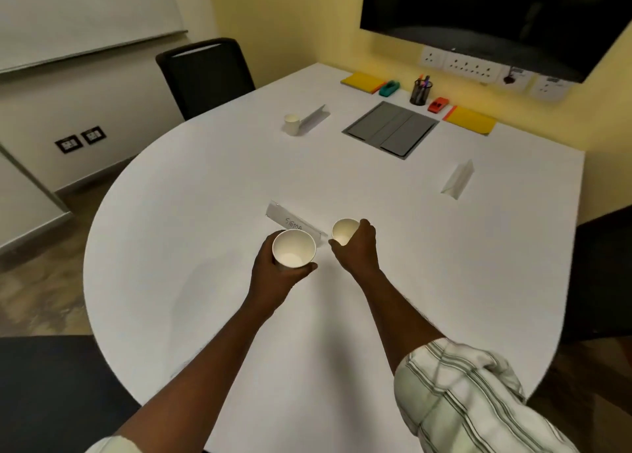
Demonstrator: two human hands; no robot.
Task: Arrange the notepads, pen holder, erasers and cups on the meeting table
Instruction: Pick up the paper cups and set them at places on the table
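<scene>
"White paper cup [293,252] in my left hand [273,276], fingers [265,252] curled round its wall, mouth tipped towards me."

"And your right?"

"My right hand [357,247] grips a second paper cup [343,231] just beside the SIGMA name card [294,221]. I cannot tell whether it touches the bench [205,213]."

"The rest?"

"A third cup [291,123] stands by the far-left name card [314,116]. Along the wall edge the pen holder [421,92] sits between a teal eraser [390,88] and a red eraser [437,104], with the left yellow notepad [362,81] and the right yellow notepad [471,120] outside them."
</scene>
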